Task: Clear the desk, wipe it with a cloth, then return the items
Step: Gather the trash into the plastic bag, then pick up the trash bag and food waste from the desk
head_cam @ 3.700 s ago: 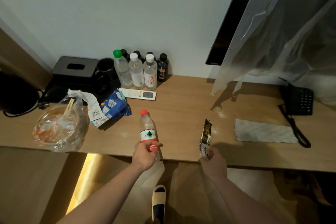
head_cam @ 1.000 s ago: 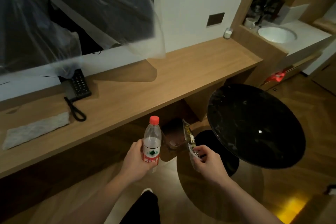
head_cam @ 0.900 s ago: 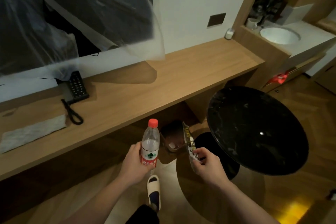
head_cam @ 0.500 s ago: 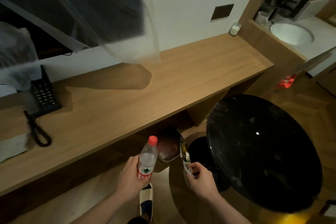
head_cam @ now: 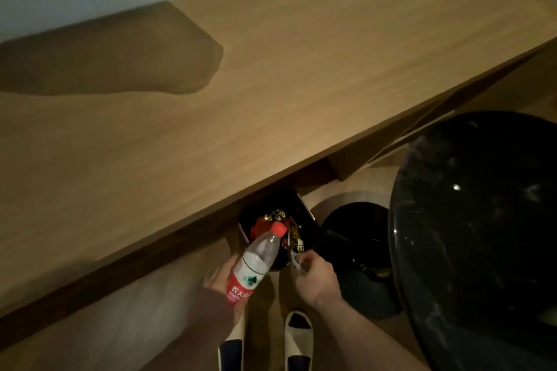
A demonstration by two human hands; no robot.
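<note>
Desk [head_cam: 271, 75] fills the upper and middle frame, wooden top, the part in view bare except for a dark shadow at upper left. Clearing stage, by my read: both hands are low center, over a small dark trash bin [head_cam: 307, 220] tucked under the desk's front edge, already holding red and gold wrappers.

Left hand [head_cam: 223, 277] has fingers wrapped round the lower body of a clear water bottle [head_cam: 256, 259], red cap, red label, tilted with the cap pointing up-right toward the bin opening. Bottle looks empty or near empty, hard to tell. Right hand [head_cam: 316, 277] pinches a snack wrapper [head_cam: 297, 245] by its lower end between thumb and fingertips, wrapper standing up over the bin rim.

Right side of frame: black round glossy table [head_cam: 482, 235], its black base [head_cam: 361, 250] just beside the bin. Two slippers [head_cam: 297, 337] at bottom center.

Progress judgement: early. Two items off the desk and about to be dropped as rubbish; neither is released yet. Rest of the desk is out of frame, so can't tell what else needs clearing. No cloth in view; wiping and returning items are all left.
</note>
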